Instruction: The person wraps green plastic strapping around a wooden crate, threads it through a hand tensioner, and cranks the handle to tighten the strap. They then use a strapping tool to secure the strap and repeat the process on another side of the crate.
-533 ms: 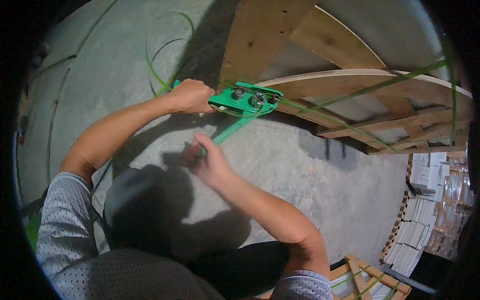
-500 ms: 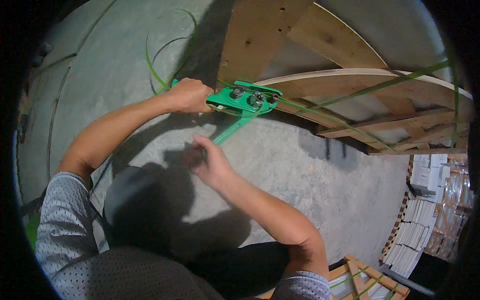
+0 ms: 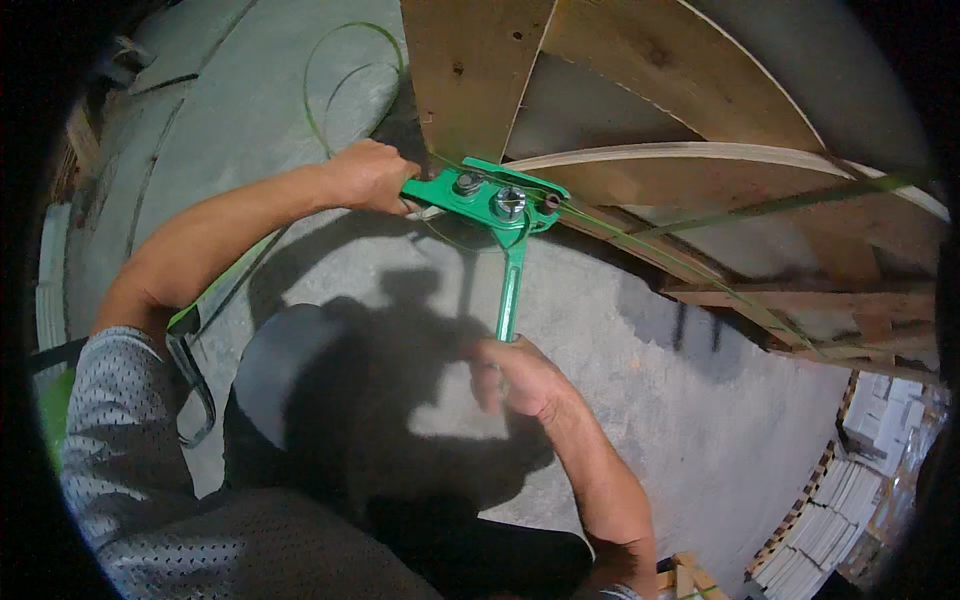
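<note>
A green metal strapping tensioner (image 3: 487,198) lies against the lower edge of a wooden crate (image 3: 640,160). My left hand (image 3: 372,177) is closed round the tool's left end. From the tool's right part a green lever (image 3: 510,290) points down toward me, and my right hand (image 3: 515,375) is curled at its lower end, slightly blurred. A green strap (image 3: 640,242) runs from the tensioner along the crate to the right. Its loose tail (image 3: 312,95) loops over the floor beyond my left hand.
Another strap (image 3: 770,207) crosses the crate's boards. Stacks of pale flat pieces (image 3: 825,510) stand at the lower right, beside a slatted wooden frame (image 3: 690,578). A dark bent band with green (image 3: 190,370) hangs by my left forearm. Concrete floor (image 3: 680,440) lies below the crate.
My right hand has swung the lever rightward, from slanting down-left to pointing nearly straight down. My left hand keeps its hold on the tensioner. The view has shifted slightly.
</note>
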Motion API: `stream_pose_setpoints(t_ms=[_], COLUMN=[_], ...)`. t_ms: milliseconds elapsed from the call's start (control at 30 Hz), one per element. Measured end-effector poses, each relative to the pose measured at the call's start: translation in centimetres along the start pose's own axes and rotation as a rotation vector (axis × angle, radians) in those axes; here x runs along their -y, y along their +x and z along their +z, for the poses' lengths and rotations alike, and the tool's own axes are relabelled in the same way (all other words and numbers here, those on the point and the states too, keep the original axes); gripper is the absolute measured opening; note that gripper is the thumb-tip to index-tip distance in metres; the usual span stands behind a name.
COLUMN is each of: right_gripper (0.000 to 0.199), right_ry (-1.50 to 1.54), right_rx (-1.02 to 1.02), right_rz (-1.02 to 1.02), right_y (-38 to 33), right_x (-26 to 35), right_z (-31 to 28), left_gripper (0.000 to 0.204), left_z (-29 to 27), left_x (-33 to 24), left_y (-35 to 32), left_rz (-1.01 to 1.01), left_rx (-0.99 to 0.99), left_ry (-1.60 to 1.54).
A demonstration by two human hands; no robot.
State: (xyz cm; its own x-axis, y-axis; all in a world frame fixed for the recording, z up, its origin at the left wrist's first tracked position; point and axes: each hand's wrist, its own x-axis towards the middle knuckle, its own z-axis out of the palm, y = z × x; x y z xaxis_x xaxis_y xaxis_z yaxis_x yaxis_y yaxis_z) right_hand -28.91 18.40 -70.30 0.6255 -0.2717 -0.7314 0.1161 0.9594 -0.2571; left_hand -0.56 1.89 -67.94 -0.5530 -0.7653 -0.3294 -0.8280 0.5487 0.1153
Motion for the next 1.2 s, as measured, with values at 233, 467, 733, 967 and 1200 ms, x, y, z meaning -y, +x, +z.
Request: stream_pose_setpoints(t_ms=[233,467,733,967,1200], right_gripper=[0.024,0.025,0.024,0.026,0.028], right_ry=[0.325,0.769,0.330,0.554,0.650], right_rx=[0.309,0.460,0.177,0.194,0.255], right_rz=[-0.552,-0.591,-0.124,-0.661,-0.468], right_y=[10.4,14.7,1.8,13.4,8.7], right_x=[-2.4,-1.5,-3.4,-3.3,-3.5], right_z=[9.8,13.0,1.3,11.8,10.1], left_gripper=[0.036,0.038,0.039,0.037,0.039], left_z=[-0.2,0.0,0.9,1.2,0.5], left_x=[0.2,-0.4,0.0,0.3,-1.2], left_y=[0.6,0.0,0.4,0.7,-0.1], left_rz=[0.015,0.002,0.038,0.064,-0.007], left_rx=[0.052,-0.005,-0.116,-0.085,-0.097], left_ry=[-0.004,0.082,0.042,0.062,-0.005])
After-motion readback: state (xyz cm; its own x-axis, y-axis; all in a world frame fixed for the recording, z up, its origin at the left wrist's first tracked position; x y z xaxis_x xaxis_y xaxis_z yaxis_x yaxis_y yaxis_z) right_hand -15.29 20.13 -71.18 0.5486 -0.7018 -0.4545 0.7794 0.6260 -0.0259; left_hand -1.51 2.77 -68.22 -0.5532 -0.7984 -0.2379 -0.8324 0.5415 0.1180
